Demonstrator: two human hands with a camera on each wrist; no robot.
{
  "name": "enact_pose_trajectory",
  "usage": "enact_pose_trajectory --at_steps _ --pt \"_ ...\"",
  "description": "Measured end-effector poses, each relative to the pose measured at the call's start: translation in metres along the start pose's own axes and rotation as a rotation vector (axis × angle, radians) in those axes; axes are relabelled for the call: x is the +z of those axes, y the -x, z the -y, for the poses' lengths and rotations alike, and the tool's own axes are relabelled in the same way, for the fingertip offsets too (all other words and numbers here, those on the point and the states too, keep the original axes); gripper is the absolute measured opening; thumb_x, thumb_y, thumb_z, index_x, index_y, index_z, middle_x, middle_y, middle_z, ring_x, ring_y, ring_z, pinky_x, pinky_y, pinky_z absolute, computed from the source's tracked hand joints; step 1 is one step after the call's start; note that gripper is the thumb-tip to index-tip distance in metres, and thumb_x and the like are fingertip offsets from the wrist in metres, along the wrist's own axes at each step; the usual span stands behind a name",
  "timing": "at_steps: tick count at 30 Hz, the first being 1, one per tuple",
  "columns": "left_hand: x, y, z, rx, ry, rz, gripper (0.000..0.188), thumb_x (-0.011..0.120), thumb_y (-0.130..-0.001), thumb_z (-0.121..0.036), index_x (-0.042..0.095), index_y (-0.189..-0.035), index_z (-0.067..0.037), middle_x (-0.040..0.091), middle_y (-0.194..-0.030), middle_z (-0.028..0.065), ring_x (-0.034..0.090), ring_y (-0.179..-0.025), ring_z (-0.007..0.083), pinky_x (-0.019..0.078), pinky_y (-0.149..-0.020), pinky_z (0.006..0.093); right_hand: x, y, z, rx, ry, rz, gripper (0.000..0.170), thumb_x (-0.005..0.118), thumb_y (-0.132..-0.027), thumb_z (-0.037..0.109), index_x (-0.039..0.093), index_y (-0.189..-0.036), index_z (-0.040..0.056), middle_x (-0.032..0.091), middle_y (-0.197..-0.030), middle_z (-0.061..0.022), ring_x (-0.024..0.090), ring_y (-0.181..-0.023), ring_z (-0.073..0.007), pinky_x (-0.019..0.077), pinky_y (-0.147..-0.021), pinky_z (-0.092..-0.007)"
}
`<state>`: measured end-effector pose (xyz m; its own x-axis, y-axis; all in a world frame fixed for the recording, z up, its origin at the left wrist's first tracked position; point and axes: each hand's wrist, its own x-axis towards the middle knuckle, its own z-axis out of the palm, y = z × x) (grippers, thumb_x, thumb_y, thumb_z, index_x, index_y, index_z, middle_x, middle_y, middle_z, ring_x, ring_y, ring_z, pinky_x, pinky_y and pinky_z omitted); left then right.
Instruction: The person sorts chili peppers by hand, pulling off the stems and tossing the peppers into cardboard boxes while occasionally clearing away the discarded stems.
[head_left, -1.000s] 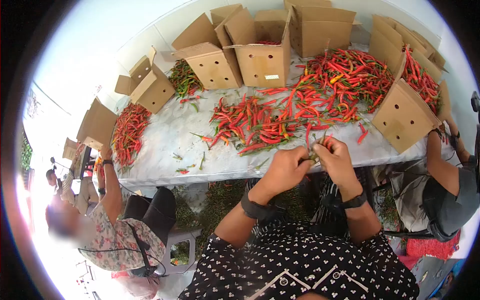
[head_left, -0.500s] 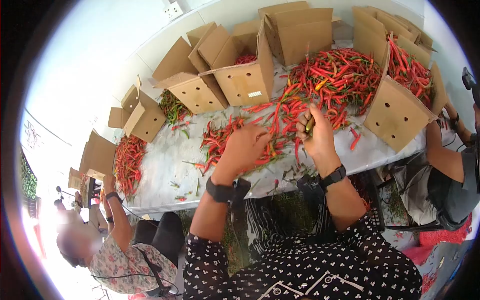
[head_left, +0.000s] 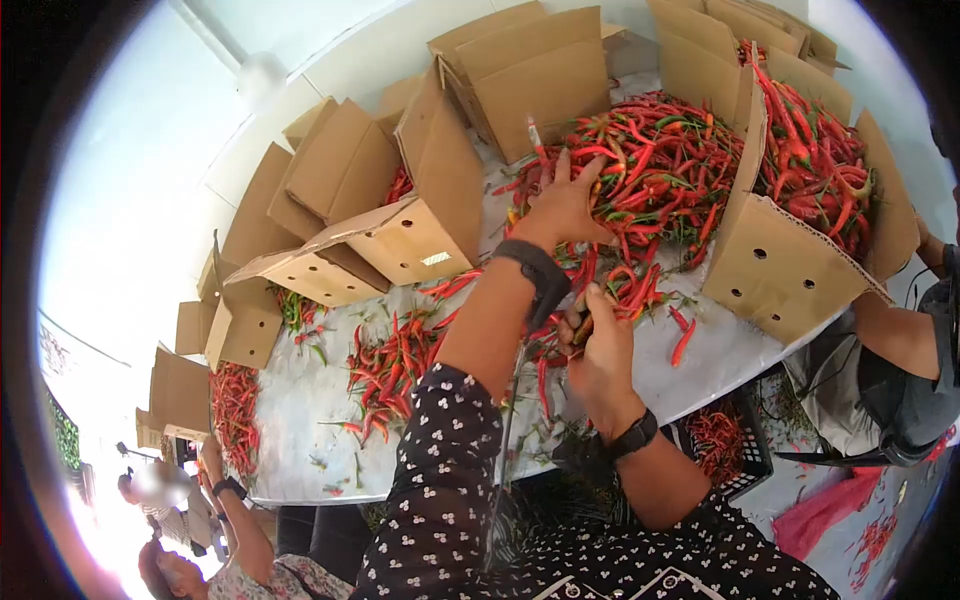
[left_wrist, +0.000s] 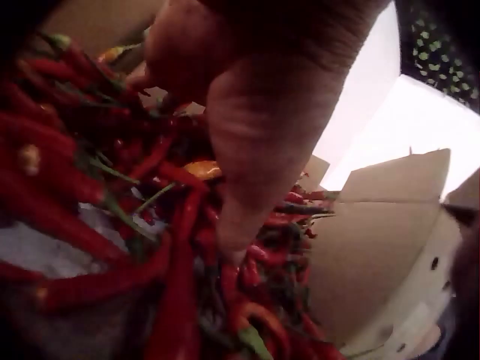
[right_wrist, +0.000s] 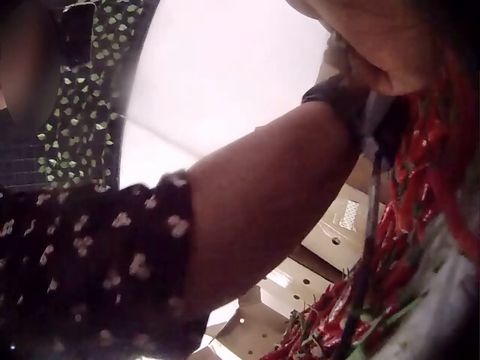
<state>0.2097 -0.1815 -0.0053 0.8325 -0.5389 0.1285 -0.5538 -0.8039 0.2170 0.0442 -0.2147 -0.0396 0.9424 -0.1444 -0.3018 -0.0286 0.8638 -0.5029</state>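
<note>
My left hand (head_left: 570, 205) reaches onto the big heap of red chillies (head_left: 670, 150), its fingers spread over the left side of the heap. In the left wrist view, the same hand (left_wrist: 255, 127) has its thumb pointing down among the chillies. Nearer to me, my right hand (head_left: 605, 355) is curled palm up around a small olive-brown chilli (head_left: 584, 326), partly hidden by the fingers. Loose red chillies (head_left: 640, 290) lie just beyond that hand. My left forearm crosses in front of the right wrist camera, and the right hand shows only at the top of that view.
A chilli-filled cardboard box (head_left: 780, 265) stands at the right. More open boxes (head_left: 410, 240) line the wall side. A smaller chilli pile (head_left: 390, 370) lies on the white tabletop (head_left: 300, 440). A black crate (head_left: 740, 450) sits below the edge. Other people work at both sides.
The hands were together over the near edge, then parted. My left hand has moved forward and right onto the big heap; my right hand has kept the olive-brown chilli. The head view has turned.
</note>
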Motion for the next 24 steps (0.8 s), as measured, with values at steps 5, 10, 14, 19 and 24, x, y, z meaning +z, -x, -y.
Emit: enact_pose_trajectory --at_steps 5,10,14,19,24 --pt "0.002 -0.017 0.026 -0.018 0.022 0.049 0.078 0.075 -0.057 -0.020 0.038 -0.126 -0.020 0.036 -0.125 0.0282 0.048 -0.105 0.0447 0.0435 -0.086 0.0442 -0.002 0.000 -0.006 -0.024 0.002 0.101 0.022 0.049 -0.089 0.025 0.043 -0.072 0.0123 0.043 -0.061 0.0004 0.044 -0.050 -0.0115 0.0315 -0.043 -0.0249" --pt "0.002 0.016 0.046 0.082 -0.197 0.044 0.054 0.068 -0.062 -0.014 0.049 -0.113 -0.014 0.045 -0.109 0.0221 0.054 -0.094 0.0394 0.0455 -0.078 0.0449 -0.008 -0.005 -0.005 -0.039 -0.010 0.119 0.022 0.049 -0.089 0.025 0.043 -0.073 0.0122 0.043 -0.062 0.0004 0.044 -0.052 -0.0112 0.0311 -0.044 -0.0247" --pt "-0.012 0.062 0.063 0.098 -0.135 0.150 0.033 0.065 -0.063 -0.011 0.057 -0.095 -0.008 0.051 -0.104 0.0194 0.053 -0.094 0.0362 0.0447 -0.078 0.0416 -0.008 -0.007 -0.004 -0.029 -0.041 0.104 0.022 0.050 -0.088 0.026 0.045 -0.072 0.0104 0.045 -0.060 0.0002 0.044 -0.048 -0.0121 0.0290 -0.040 -0.0249" --pt "-0.042 0.137 0.080 0.190 -0.004 0.149 0.029 0.065 -0.062 -0.012 0.060 -0.090 -0.007 0.054 -0.102 0.0144 0.054 -0.094 0.0316 0.0444 -0.077 0.0373 -0.011 -0.009 -0.004 0.021 -0.071 0.101 0.023 0.051 -0.087 0.026 0.046 -0.071 0.0097 0.046 -0.060 -0.0009 0.047 -0.051 -0.0134 0.0298 -0.040 -0.0252" --pt "-0.072 0.188 0.098 -0.099 -0.135 0.229 0.045 0.069 -0.058 -0.010 0.058 -0.102 -0.009 0.052 -0.103 0.0177 0.051 -0.098 0.0354 0.0437 -0.082 0.0381 -0.014 -0.011 -0.004 0.009 -0.057 0.064 0.023 0.052 -0.086 0.025 0.048 -0.070 0.0092 0.048 -0.061 -0.0019 0.050 -0.053 -0.0148 0.0322 -0.042 -0.0262"
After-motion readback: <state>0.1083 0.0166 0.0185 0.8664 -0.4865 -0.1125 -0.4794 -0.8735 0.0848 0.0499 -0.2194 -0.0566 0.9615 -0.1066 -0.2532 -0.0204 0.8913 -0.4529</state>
